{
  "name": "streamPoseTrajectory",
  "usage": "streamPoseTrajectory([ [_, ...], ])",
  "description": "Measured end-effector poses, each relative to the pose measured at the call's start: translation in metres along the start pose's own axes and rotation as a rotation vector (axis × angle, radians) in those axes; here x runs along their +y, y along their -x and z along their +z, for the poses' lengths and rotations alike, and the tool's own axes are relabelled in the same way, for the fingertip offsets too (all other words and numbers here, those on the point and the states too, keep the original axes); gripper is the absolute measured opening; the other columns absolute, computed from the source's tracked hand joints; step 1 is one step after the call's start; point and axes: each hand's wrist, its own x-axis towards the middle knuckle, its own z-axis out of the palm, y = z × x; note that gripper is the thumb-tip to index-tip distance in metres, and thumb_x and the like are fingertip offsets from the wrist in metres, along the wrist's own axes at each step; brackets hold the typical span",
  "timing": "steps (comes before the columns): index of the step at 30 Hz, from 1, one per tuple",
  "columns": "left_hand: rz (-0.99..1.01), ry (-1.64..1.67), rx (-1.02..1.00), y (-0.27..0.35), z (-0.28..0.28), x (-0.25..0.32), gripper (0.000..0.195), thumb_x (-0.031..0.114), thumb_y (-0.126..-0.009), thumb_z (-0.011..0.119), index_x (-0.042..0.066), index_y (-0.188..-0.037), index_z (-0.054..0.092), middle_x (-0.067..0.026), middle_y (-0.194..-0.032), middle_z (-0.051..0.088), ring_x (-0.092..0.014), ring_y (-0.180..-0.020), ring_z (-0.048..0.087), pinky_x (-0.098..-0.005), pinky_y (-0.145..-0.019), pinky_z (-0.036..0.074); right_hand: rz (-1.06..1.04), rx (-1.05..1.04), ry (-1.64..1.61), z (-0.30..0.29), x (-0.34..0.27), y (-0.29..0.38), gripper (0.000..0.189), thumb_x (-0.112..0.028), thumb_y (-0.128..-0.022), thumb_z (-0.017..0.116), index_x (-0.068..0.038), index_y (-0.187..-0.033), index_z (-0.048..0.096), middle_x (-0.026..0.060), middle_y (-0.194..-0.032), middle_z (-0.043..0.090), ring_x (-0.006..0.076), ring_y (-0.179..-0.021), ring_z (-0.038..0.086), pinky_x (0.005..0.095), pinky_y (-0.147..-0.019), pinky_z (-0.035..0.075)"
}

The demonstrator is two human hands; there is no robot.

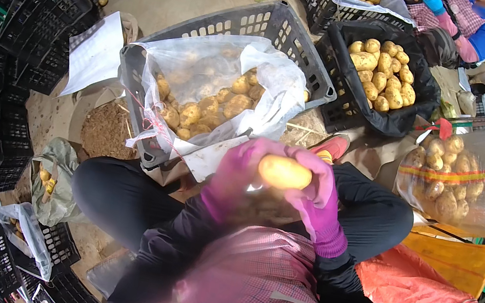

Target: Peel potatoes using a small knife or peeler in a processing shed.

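Observation:
In front of my lap, a pale yellow potato [284, 173] is gripped by my right hand [322, 198], in a purple-pink glove, with fingers over its right end and the thumb below. My left hand [236, 172], gloved alike and blurred, curves close around the left end; whether it grips cannot be made out. Just beyond my hands stands a grey plastic crate [226, 21], tilted in view and lined with translucent plastic film [281, 93]. Soil-marked potatoes [209, 107] lie inside that film, some hidden under its folds. A white sheet [210, 158] rests at the crate's near edge.
A black-lined crate [422, 109] of potatoes stands at the far right, before a clear bag [479, 201] of potatoes. Another person's blue-gloved hand [433, 1] shows top right. Black crates [46, 17] are stacked left, near a white sheet [95, 52] and an open sack [53, 202].

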Motion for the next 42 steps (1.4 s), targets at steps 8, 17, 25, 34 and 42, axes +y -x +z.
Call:
streamPoseTrajectory([
  [8, -0.559, 0.860, 0.043, 0.003, 0.024, -0.002, 0.042, 0.034, -0.101, 0.044, -0.001, -0.121, 0.055, -0.0097, -0.110, 0.061, -0.018, -0.101, 0.059, -0.0310, -0.089, 0.047, -0.130, 0.099, 0.292, 0.006, -0.003, -0.013, 0.074, -0.010, -0.075, 0.077, 0.002, -0.136, 0.038, 0.0154, -0.131, 0.049, 0.0251, -0.120, 0.053, 0.0349, -0.098, 0.045],
  [17, -0.428, 0.391, 0.220, 0.015, 0.020, -0.016, 0.048, 0.039, -0.103, 0.035, -0.001, -0.118, 0.056, -0.0091, -0.107, 0.062, -0.018, -0.098, 0.060, -0.0293, -0.084, 0.048, -0.049, -0.089, 0.505, 0.012, 0.003, -0.029, 0.076, -0.018, -0.078, 0.075, 0.003, -0.140, 0.035, 0.0160, -0.136, 0.048, 0.0240, -0.126, 0.048, 0.0365, -0.105, 0.038],
  [25, -0.187, 0.106, 0.268, 0.011, 0.010, -0.005, 0.036, 0.031, -0.096, 0.054, 0.000, -0.113, 0.056, -0.0169, -0.098, 0.063, -0.031, -0.085, 0.062, -0.0364, -0.076, 0.050, 0.178, -0.069, -0.016, 0.005, -0.005, -0.028, 0.067, -0.008, -0.082, 0.072, 0.003, -0.138, 0.039, 0.0155, -0.136, 0.049, 0.0224, -0.125, 0.048, 0.0337, -0.105, 0.037],
  [34, 0.082, -0.003, 0.301, 0.010, 0.000, -0.013, 0.037, 0.025, -0.095, 0.052, 0.001, -0.122, 0.057, -0.0159, -0.102, 0.065, -0.033, -0.091, 0.063, -0.0418, -0.080, 0.050, 0.119, -0.067, 0.064, -0.005, 0.009, -0.013, 0.074, -0.023, -0.079, 0.078, 0.002, -0.138, 0.041, 0.0170, -0.137, 0.048, 0.0262, -0.128, 0.046, 0.0372, -0.107, 0.036],
  [42, -0.031, -0.206, 0.238, 0.006, -0.001, -0.021, 0.029, 0.017, -0.091, 0.058, 0.004, -0.117, 0.062, -0.0136, -0.118, 0.063, -0.030, -0.110, 0.059, -0.0405, -0.096, 0.045, -0.558, 0.323, 1.437, -0.089, -0.032, -0.137, 0.042, -0.010, -0.085, 0.062, -0.002, -0.126, 0.055, 0.0152, -0.127, 0.057, 0.0315, -0.119, 0.053, 0.0410, -0.102, 0.040],
])
